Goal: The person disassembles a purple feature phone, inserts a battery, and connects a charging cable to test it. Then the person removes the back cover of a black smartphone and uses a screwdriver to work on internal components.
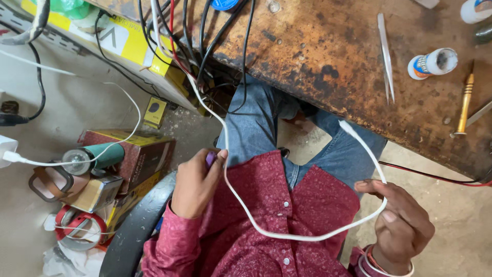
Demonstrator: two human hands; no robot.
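My left hand point(195, 180) is closed over a small purple object point(210, 158) at my left hip, and a white cable point(287, 235) passes right beside its fingertips. That cable loops across my red shirt to my right hand point(402, 225), which pinches it near the plug end. The white connector tip point(346, 126) sticks up free above my jeans, just under the edge of the worn wooden workbench point(333, 56).
On the bench lie tweezers point(386, 54), a small white bottle point(433, 63) and a brass-handled screwdriver point(465, 102). A bundle of wires point(179, 41) hangs off its left edge. Cardboard boxes point(138, 154), a tape roll point(77, 225) and a green canister point(95, 158) crowd the floor at left.
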